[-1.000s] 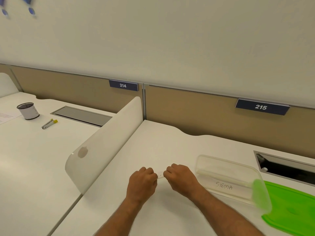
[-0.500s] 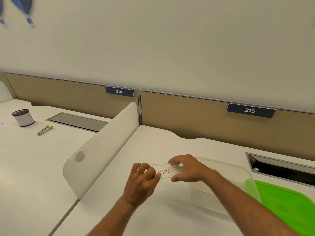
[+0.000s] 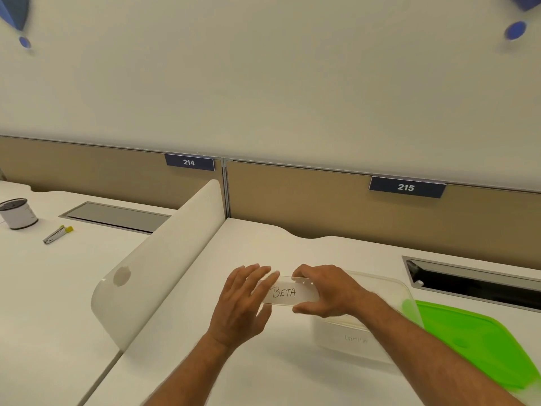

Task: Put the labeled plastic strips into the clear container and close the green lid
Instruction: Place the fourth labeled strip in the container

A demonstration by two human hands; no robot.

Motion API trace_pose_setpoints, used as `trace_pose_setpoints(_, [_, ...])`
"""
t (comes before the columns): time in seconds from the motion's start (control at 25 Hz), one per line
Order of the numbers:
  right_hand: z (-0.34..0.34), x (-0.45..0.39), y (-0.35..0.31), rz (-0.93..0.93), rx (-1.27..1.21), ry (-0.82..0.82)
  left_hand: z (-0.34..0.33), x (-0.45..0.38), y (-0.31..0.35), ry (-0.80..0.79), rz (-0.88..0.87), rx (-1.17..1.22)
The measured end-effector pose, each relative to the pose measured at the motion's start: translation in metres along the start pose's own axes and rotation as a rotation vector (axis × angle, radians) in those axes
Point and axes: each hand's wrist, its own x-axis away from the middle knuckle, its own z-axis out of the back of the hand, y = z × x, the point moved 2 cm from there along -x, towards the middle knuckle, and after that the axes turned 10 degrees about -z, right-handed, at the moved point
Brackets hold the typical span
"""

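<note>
You worked at a white desk point(image 3: 292, 376), walled off from the next station by a white divider point(image 3: 164, 259). On it, to your right, lay the green lid point(image 3: 474, 344), flat on the desk and off the box. The clear container point(image 3: 380, 306) stood open between the lid and your hands, with another lettered strip point(image 3: 355, 338) dimly showing through its near wall; its writing was too faint to read.

Your right hand point(image 3: 330, 291) was clamped on the right end of the strip marked BETA point(image 3: 288, 294), fingers over its far edge and thumb under its near edge. Your left hand point(image 3: 243, 300) lay with fingers nearly straight against the strip's left end, steadying rather than gripping it.

The strip's long axis ran left to right, held just above the desk at the container's left rim. The container lay to the right of the strip, so the gripping right hand was the nearer one. Carrying the strip rightward, end first over the rim, looked like the move that would follow, with the lid to be fitted afterwards.
</note>
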Motion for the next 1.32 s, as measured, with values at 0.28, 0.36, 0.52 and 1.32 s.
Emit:
trace_pose_setpoints(0.28, [0.022, 0.03, 0.033, -0.105, 0.08, 0.006, -0.007, -0.041, 0.017, -0.187, 0.031, 0.09])
trace_pose_setpoints(0.36, [0.027, 0.041, 0.046, -0.162, 0.104, -0.017, -0.015, -0.053, 0.024, -0.28, 0.009, 0.125])
trace_pose_setpoints(0.52, [0.034, 0.06, 0.074, -0.286, 0.089, -0.056, -0.035, -0.08, 0.042, -0.411, -0.001, 0.197])
trace_pose_setpoints(1.32, [-0.016, 0.086, 0.152, -0.508, -0.038, -0.331, -0.117, -0.118, 0.081, -0.888, 0.186, 0.389])
